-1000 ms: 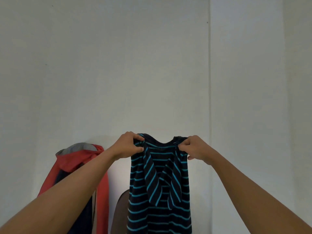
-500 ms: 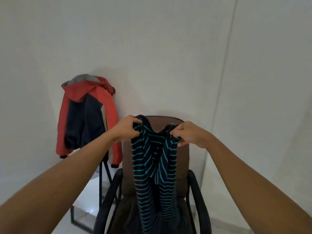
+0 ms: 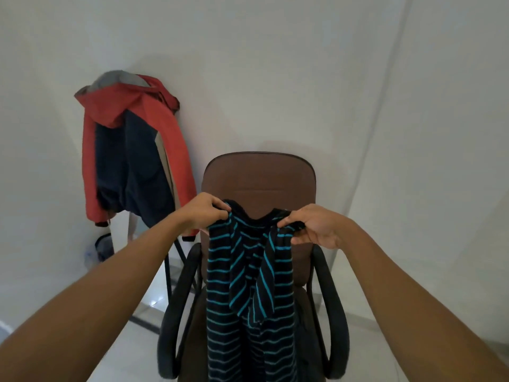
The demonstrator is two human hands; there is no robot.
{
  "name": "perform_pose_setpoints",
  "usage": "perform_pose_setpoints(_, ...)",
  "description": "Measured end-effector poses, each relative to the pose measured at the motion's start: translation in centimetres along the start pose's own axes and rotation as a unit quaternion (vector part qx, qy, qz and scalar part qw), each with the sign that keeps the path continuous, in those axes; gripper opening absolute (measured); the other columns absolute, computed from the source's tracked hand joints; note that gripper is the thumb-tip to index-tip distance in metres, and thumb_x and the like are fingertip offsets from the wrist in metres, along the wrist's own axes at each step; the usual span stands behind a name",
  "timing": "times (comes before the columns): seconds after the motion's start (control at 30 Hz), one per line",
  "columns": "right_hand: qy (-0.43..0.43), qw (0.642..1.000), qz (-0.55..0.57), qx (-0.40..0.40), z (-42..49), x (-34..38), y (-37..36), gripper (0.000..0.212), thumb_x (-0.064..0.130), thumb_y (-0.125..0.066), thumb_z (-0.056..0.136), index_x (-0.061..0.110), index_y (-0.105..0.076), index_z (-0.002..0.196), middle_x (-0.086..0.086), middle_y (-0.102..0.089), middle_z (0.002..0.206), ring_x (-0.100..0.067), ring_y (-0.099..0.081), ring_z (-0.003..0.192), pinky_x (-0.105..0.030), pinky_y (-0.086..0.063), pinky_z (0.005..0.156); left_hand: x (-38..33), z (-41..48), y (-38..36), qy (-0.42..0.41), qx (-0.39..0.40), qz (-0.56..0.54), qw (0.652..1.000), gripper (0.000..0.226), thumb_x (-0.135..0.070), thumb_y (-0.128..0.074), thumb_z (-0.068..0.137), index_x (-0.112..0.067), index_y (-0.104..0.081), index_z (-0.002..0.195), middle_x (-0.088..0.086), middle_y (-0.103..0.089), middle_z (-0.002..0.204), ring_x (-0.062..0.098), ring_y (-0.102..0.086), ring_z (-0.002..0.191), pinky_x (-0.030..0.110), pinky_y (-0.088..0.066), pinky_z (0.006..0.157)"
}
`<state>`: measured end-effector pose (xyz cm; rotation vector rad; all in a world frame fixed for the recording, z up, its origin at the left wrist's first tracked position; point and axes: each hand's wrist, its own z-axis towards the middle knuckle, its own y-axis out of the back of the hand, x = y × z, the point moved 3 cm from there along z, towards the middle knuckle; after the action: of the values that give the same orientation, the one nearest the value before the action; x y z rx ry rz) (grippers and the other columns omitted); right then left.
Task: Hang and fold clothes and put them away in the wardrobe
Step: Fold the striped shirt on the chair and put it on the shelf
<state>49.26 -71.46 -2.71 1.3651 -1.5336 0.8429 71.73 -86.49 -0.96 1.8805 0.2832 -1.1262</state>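
While the left hand [image 3: 205,215] pinches one shoulder of the black knit shirt with thin teal stripes [image 3: 234,312] and the right hand [image 3: 314,228] pinches the other, fingers and thumbs curled tight on the cloth at either side of the neckline, the garment hangs straight down between the two outstretched forearms. It dangles in front of a brown padded office chair with black armrests [image 3: 259,177], its lower part falling over the seat. To the left, a red and navy hooded jacket [image 3: 132,150] hangs against the white wall [image 3: 275,64].
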Motion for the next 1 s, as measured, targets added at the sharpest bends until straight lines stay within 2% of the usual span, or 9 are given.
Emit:
perform_pose_setpoints(0.13,-0.042,0.996,-0.066,-0.040,5.8,-2.6,1.3,0.022,0.013,-0.061,0.096,-0.005,-0.072,0.104,-0.016,-0.074,0.105,-0.030,-0.072,0.097,-0.041,-0.060,0.085,2.6,5.4,-1.8,0.037,0.023,-0.032,0.999,0.017,-0.008,-0.059,0.097,-0.010,-0.069,0.110,0.008,-0.071,0.102,0.021,-0.074,0.081,0.039,-0.063,0.071)
perform_pose_setpoints(0.23,-0.073,0.982,-0.160,-0.072,11.1,-5.6,2.7,0.024,0.015,-0.059,0.095,-0.005,-0.073,0.089,-0.013,-0.074,0.083,-0.027,-0.070,0.072,-0.034,-0.061,0.074,5.9,11.1,-3.8,0.057,0.050,-0.034,0.997,0.023,-0.010,-0.059,0.097,-0.011,-0.064,0.120,0.006,-0.068,0.110,0.019,-0.073,0.086,0.041,-0.063,0.076)
perform_pose_setpoints(0.3,-0.095,0.971,-0.206,-0.079,14.8,-7.7,3.5,0.028,0.011,-0.055,0.095,0.001,-0.057,0.069,-0.014,-0.049,0.061,-0.021,-0.049,0.053,-0.028,-0.049,0.054,8.9,15.6,-5.2,0.043,0.067,0.015,0.997,0.032,-0.013,-0.062,0.096,-0.012,-0.061,0.128,0.001,-0.058,0.124,0.016,-0.068,0.095,0.039,-0.060,0.084)
perform_pose_setpoints(0.37,-0.112,0.960,-0.243,-0.078,18.7,-10.3,4.5,0.031,0.005,-0.053,0.094,0.012,-0.044,0.066,-0.010,-0.032,0.059,-0.020,-0.035,0.051,-0.026,-0.035,0.053,12.1,19.8,-6.8,0.029,0.094,0.063,0.993,0.038,-0.016,-0.063,0.095,-0.014,-0.058,0.133,-0.002,-0.046,0.130,0.016,-0.058,0.107,0.032,-0.054,0.091)
perform_pose_setpoints(0.5,-0.185,0.937,-0.294,-0.037,27.2,-17.9,6.0,0.013,0.019,-0.064,0.087,0.007,-0.059,0.088,-0.011,-0.054,0.089,-0.041,-0.057,0.077,-0.037,-0.048,0.069,19.0,27.4,-10.8,0.024,0.156,0.117,0.980,0.043,-0.014,-0.064,0.094,-0.012,-0.056,0.136,-0.001,-0.041,0.135,0.023,-0.048,0.127,0.023,-0.042,0.100)
perform_pose_setpoints(0.57,-0.188,0.927,-0.323,-0.036,30.4,-20.5,6.1,0.039,0.025,-0.066,0.088,0.009,-0.060,0.123,-0.002,-0.047,0.122,-0.032,-0.060,0.103,-0.041,-0.053,0.090,22.4,30.5,-12.5,0.023,0.178,0.136,0.974,0.044,-0.015,-0.064,0.094,-0.011,-0.056,0.137,-0.004,-0.041,0.137,0.023,-0.046,0.130,0.025,-0.039,0.106)
perform_pose_setpoints(0.63,-0.185,0.903,-0.388,-0.019,32.4,-21.9,5.6,0.045,0.028,-0.059,0.094,0.014,-0.054,0.137,-0.003,-0.035,0.132,-0.034,-0.047,0.120,-0.045,-0.046,0.101,25.5,32.7,-13.9,0.019,0.186,0.151,0.971,0.044,-0.017,-0.064,0.094,-0.013,-0.057,0.137,0.000,-0.041,0.145,0.025,-0.044,0.133,0.032,-0.039,0.110)
perform_pose_setpoints(0.8,-0.198,0.842,-0.501,-0.012,34.0,-26.1,4.7,0.064,0.037,-0.054,0.094,0.022,-0.032,0.153,-0.001,-0.022,0.152,-0.035,-0.024,0.138,-0.054,-0.037,0.107,30.2,33.5,-16.6,-0.005,0.191,0.187,0.963,0.042,-0.015,-0.059,0.096,-0.010,-0.056,0.138,0.000,-0.033,0.156,0.023,-0.041,0.138,0.028,-0.034,0.110)
perform_pose_setpoints(1.0,-0.162,0.825,-0.541,-0.012,30.4,-28.6,2.5,0.058,0.032,-0.052,0.092,0.023,-0.039,0.148,0.002,-0.028,0.145,-0.029,-0.027,0.133,-0.051,-0.042,0.099,33.5,29.2,-17.1,-0.069,0.174,0.189,0.964,0.029,-0.011,-0.061,0.092,-0.012,-0.071,0.119,0.003,-0.051,0.145,0.023,-0.055,0.127,0.035,-0.043,0.108)
